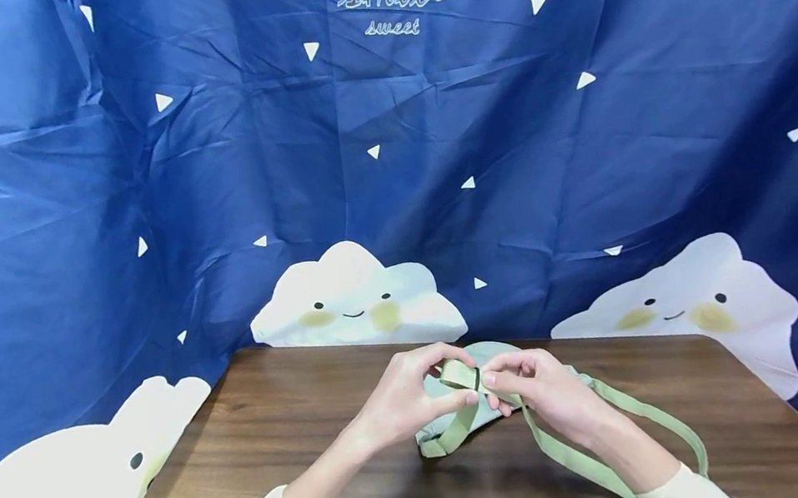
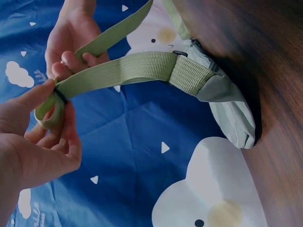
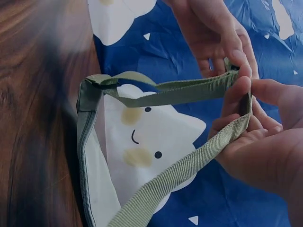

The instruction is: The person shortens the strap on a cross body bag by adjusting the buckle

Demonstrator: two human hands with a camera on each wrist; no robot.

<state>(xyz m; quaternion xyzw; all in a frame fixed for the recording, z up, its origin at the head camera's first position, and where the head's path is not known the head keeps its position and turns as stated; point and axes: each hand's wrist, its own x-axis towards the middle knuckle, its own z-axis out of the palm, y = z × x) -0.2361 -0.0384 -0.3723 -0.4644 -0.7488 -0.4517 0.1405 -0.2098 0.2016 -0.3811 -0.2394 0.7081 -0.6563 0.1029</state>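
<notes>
Both hands are busy here, raised just in front of the bag: the left hand pinches a folded loop of the strap between thumb and fingers, right at the black buckle, and the right hand pinches the strap on the buckle's other side. So the buckle sits between the two sets of fingertips, close to both, on the near side of the bag. The loop's fold points toward the bag's left end, and that short stretch of strap lies crosswise, roughly in line with the bag. One length drops from the left hand to the bag's left end; another trails from the right hand, and a strap length curves out past the bag's right end. The pale bag itself rests on the bench, long axis left to right, its left end nearer the person. Behind the bag hangs a blue cloth with smiling clouds.
</notes>
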